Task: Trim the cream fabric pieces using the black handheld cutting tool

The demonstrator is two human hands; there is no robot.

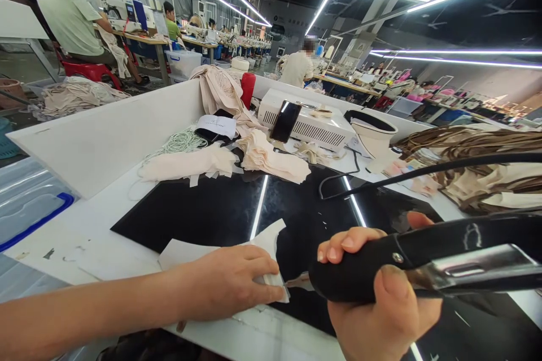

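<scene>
My left hand [231,279] presses flat on a white fabric piece [186,252] that lies at the near edge of a glossy black work surface [220,208]. My right hand [381,304] grips the black handle of a corded cutting tool [423,262]. The tool's small metal tip [298,281] touches the fabric's right edge beside my left fingertips. A black cable [423,170] runs from the tool off to the right.
Beige fabric pieces [271,158] and a coil of white cord [180,141] lie at the back of the table, by a white machine box [313,124] with a phone [285,121] leaning on it. Brown strips [466,144] pile at right. Other people sit at sewing machines behind.
</scene>
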